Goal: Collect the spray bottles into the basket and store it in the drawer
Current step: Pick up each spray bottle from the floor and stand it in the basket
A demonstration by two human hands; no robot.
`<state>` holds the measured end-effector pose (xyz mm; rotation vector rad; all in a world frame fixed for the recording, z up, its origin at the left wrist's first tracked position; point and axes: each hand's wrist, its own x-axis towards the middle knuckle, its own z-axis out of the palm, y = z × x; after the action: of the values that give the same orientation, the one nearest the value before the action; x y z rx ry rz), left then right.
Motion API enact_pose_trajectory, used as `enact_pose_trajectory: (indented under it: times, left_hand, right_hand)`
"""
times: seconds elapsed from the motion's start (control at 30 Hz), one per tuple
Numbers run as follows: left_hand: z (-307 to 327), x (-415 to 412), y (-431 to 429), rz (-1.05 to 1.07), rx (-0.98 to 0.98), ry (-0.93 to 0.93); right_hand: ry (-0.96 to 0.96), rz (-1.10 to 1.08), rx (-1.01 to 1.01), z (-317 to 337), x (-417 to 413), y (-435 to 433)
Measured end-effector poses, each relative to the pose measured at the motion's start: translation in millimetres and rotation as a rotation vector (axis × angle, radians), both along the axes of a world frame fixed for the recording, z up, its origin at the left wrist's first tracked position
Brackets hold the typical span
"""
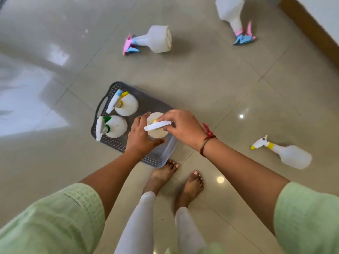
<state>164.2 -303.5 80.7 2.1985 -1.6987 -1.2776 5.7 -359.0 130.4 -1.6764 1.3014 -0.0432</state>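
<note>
A grey perforated basket (117, 143) sits on the tiled floor in front of my feet. Two white spray bottles stand upright in its left half: one with a blue and yellow head (128, 105) and one with a green collar (115, 126). A third white spray bottle (156, 133) stands upright in the basket's middle. My right hand (181, 128) pinches its white trigger head, and my left hand (140, 136) wraps its body. Three more bottles lie on the floor: one with a pink and blue head (156, 39), another pink and blue one (232, 13) and a yellow-tipped one (291, 155).
My bare feet (176, 182) stand just behind the basket's near corner. A wooden skirting edge (308, 28) runs along the top right. Glossy beige floor tiles (201, 74) spread all around, with bright window reflections on the left.
</note>
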Motion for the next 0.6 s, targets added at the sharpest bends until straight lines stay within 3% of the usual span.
enact_pose_trajectory:
  times: [0.37,0.5,0.6]
  left_hand:
    - [-3.4,76.0,88.3,0.197,0.055,-0.011]
    - [-5.0,77.9,87.6,0.17,0.031,-0.013]
    - [-10.9,74.8,78.6,0.079,0.057,-0.131]
  right_hand:
    - [0.06,0.254,0.111,-28.4,96.2,27.5]
    - [0.116,0.344,0.144,-40.0,104.6,24.0]
    - [0.094,0.401,0.17,-45.5,109.1,23.6]
